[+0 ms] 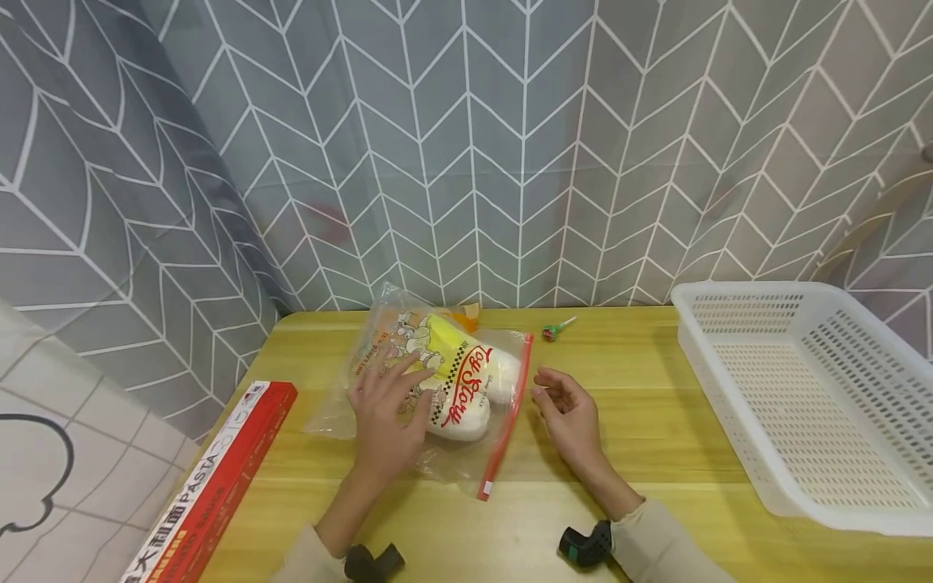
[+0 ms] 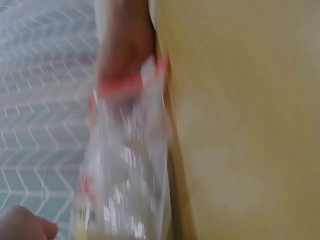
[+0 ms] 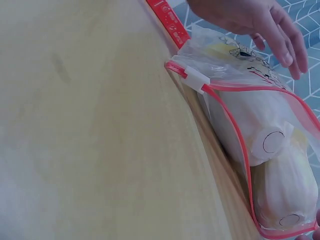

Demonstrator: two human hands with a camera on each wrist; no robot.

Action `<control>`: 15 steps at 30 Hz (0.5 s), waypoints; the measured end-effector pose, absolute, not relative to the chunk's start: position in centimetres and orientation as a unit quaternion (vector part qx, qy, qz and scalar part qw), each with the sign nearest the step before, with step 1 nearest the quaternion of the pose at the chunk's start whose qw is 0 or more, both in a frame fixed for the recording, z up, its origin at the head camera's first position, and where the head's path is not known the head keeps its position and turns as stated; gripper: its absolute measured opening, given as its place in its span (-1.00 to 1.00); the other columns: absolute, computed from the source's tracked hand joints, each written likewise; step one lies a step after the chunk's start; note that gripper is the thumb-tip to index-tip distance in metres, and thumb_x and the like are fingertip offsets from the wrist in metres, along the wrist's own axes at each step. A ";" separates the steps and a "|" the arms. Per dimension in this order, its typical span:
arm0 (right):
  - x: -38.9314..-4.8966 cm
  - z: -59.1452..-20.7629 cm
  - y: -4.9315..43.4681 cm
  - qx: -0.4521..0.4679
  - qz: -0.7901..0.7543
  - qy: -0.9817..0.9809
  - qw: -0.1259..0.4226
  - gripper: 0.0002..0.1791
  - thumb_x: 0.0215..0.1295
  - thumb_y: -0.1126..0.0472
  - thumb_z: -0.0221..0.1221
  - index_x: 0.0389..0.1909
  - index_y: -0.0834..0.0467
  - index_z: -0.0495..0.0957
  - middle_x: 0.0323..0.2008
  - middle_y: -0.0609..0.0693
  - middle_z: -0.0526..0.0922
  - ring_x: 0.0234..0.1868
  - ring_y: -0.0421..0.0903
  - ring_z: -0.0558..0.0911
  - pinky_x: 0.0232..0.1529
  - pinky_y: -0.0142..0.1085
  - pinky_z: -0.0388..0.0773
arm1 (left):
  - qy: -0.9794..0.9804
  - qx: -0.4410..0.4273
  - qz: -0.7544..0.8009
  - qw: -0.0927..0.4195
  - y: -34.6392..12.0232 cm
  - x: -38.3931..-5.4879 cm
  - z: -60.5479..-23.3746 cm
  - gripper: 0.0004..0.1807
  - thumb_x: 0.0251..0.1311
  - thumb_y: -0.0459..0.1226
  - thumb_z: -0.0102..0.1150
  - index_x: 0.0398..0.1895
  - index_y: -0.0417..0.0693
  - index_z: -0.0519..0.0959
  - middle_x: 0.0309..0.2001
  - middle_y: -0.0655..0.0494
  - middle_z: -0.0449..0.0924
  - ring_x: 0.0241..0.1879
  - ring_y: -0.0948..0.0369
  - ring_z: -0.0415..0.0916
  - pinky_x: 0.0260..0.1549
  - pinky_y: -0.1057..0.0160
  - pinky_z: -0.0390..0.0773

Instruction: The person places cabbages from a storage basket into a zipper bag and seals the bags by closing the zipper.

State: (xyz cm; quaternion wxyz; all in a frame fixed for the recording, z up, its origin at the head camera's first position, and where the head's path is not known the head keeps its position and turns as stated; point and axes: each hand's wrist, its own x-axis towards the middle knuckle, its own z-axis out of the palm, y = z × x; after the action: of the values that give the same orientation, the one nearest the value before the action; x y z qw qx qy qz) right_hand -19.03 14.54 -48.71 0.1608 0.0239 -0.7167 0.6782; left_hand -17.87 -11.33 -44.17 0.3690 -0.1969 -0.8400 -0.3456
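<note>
A clear slider zip bag (image 1: 507,429) with a red edge and "Toy Story" print lies on the table. Inside it are two plump white bundles (image 3: 272,135), their rounded ends marked with a circle; what they are I cannot tell. Facing right, the bag's mouth gapes in the right wrist view, and a white slider (image 3: 196,80) sits at one end of the red strip. My left hand (image 1: 388,417) is over the bag's printed side with its fingers spread. Just right of the mouth, my right hand (image 1: 572,417) has loosely bent fingers and holds nothing.
A lollipop (image 1: 557,329) lies behind the bag, and an orange packet (image 1: 466,316) shows partly behind it. At the left edge is a long red-and-white pasta box (image 1: 219,478). A white plastic basket (image 1: 751,405) stands at right. Behind the table hangs a grey patterned curtain (image 1: 496,162).
</note>
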 end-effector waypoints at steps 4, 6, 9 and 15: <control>-19.1 -48.9 14.4 0.029 0.676 -0.716 0.169 -0.69 0.34 0.44 0.24 0.09 0.37 0.60 -0.02 0.32 0.70 -0.24 -0.32 0.65 -0.28 -0.54 0.60 | -0.893 -0.157 -0.297 0.300 -13.3 -18.5 -43.7 -0.62 0.17 -0.19 0.35 0.09 0.06 0.68 0.40 -0.06 0.48 0.55 -0.21 0.09 0.36 -0.41 -0.04; -19.1 -49.1 14.5 0.034 0.673 -0.718 0.173 -0.69 0.34 0.44 0.25 0.09 0.37 0.60 -0.03 0.32 0.71 -0.24 -0.32 0.65 -0.27 -0.54 0.60 | -0.916 -0.145 -0.277 0.253 -13.9 -18.6 -43.7 -0.56 0.22 -0.11 0.33 0.18 0.11 0.64 0.49 -0.03 0.36 0.59 -0.18 0.00 0.42 -0.40 -0.09; -18.9 -49.2 14.8 0.044 0.665 -0.723 0.180 -0.69 0.35 0.42 0.25 0.09 0.34 0.62 -0.02 0.33 0.70 -0.23 -0.33 0.65 -0.24 -0.54 0.60 | -0.934 -0.143 -0.257 0.204 -14.1 -18.6 -44.0 -0.49 0.29 0.00 0.26 0.29 0.16 0.58 0.57 -0.02 0.21 0.62 -0.18 -0.11 0.48 -0.38 -0.17; -18.1 -49.2 16.3 0.051 0.656 -0.726 0.199 -0.70 0.35 0.40 0.25 0.09 0.33 0.64 -0.05 0.30 0.71 -0.20 -0.36 0.66 -0.23 -0.54 0.60 | -0.943 -0.146 -0.255 0.153 -13.2 -18.1 -44.4 -0.36 0.40 0.13 0.10 0.48 0.18 0.39 0.64 -0.03 -0.01 0.63 -0.24 -0.28 0.52 -0.36 -0.29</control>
State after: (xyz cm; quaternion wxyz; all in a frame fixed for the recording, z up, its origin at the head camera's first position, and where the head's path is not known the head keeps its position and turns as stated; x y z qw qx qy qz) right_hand -18.11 16.28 -49.23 0.1986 0.0513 -0.7262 0.6562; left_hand -18.08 -13.18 -44.35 0.1532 -0.1462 -0.9434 -0.2552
